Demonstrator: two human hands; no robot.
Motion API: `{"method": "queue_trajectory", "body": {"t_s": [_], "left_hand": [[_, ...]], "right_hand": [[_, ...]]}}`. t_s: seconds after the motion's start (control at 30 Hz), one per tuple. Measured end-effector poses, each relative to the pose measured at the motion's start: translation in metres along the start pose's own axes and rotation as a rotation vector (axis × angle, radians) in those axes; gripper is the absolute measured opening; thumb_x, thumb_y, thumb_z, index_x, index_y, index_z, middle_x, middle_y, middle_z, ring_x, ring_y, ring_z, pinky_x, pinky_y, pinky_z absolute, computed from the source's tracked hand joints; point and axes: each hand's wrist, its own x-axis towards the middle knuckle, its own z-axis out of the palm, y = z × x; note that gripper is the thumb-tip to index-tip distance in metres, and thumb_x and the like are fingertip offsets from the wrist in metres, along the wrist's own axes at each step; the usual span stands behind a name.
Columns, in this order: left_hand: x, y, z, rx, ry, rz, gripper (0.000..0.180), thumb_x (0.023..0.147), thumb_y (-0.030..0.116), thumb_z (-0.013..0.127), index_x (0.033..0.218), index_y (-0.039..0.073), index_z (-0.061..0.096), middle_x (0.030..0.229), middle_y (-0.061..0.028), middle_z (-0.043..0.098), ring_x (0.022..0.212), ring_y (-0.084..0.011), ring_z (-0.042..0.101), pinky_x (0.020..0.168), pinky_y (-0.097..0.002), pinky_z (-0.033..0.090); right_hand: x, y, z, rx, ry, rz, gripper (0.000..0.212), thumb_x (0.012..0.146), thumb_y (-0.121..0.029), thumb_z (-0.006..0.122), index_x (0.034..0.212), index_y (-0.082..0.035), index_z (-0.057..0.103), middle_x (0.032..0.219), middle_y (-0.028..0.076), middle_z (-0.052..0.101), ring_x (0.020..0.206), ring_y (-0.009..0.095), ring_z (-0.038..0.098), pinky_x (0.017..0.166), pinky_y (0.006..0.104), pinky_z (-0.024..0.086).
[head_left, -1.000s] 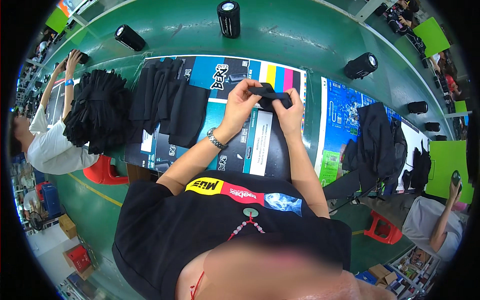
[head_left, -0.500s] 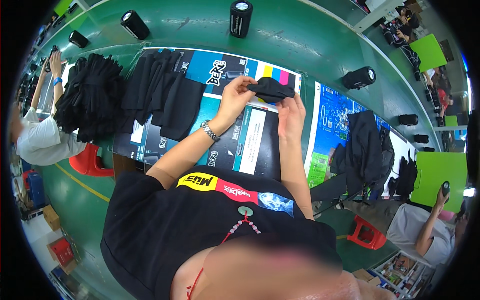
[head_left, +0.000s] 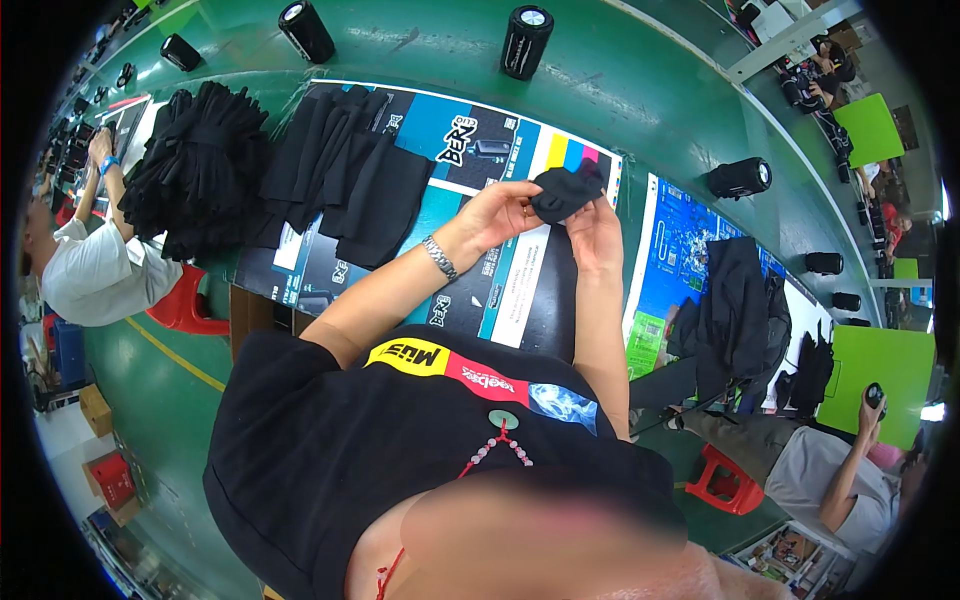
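Between my two hands, above the printed sheet on the bench, is a small piece of black cloth. My left hand pinches its left edge with thumb and fingertips. On the other side my right hand grips the lower right edge, its fingers partly behind the fabric. The cloth looks rounded and folded, with a small crease or opening facing me. Left of my left hand lie flat black cloth pieces, overlapping in a row. Farther left sits a thick bundle of black cloth strips.
Black cylindrical speakers stand along the green bench, one at the far side and one to the right. A black cloth heap lies on a blue printed sheet. People work at both sides, near red stools.
The view has shifted, so the bench things sit farther right. Both hands still hold the black cloth, which has turned from a wide, flat shape to a more upright, rounded one.
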Motion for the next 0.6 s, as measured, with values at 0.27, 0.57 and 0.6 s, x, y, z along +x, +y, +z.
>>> {"method": "queue_trajectory", "body": {"t_s": [0.27,0.57,0.6], "left_hand": [[0.005,0.02,0.015,0.374,0.154,0.388,0.011,0.083,0.002,0.059,0.094,0.003,0.058,0.092,-0.0083,0.063,0.086,-0.0168,0.063,0.077,-0.0329,0.051],[-0.006,0.001,0.039,1.206,-0.166,0.657,0.017,0.077,-0.007,0.063,0.093,-0.003,0.061,0.089,-0.0035,0.063,0.08,-0.0094,0.061,0.072,-0.0231,0.051],[-0.011,-0.003,0.046,1.335,-0.126,0.69,0.016,0.077,-0.007,0.062,0.093,-0.003,0.061,0.089,-0.0038,0.063,0.081,-0.009,0.061,0.071,-0.0232,0.051]], "right_hand": [[-0.008,-0.004,0.0,-0.272,-0.213,0.044,0.03,0.093,-0.015,0.052,0.12,-0.003,0.053,0.116,0.012,0.058,0.101,0.02,0.059,0.089,0.0339,0.048],[-0.008,-0.022,0.011,-0.031,-0.108,0.001,0.03,0.094,-0.02,0.049,0.116,-0.001,0.055,0.114,0.009,0.058,0.105,0.021,0.056,0.093,0.0378,0.045],[-0.011,-0.024,0.014,-0.063,-0.115,-0.033,0.029,0.095,-0.021,0.048,0.114,-0.001,0.057,0.108,0.008,0.061,0.099,0.02,0.059,0.091,0.0365,0.046]]}}
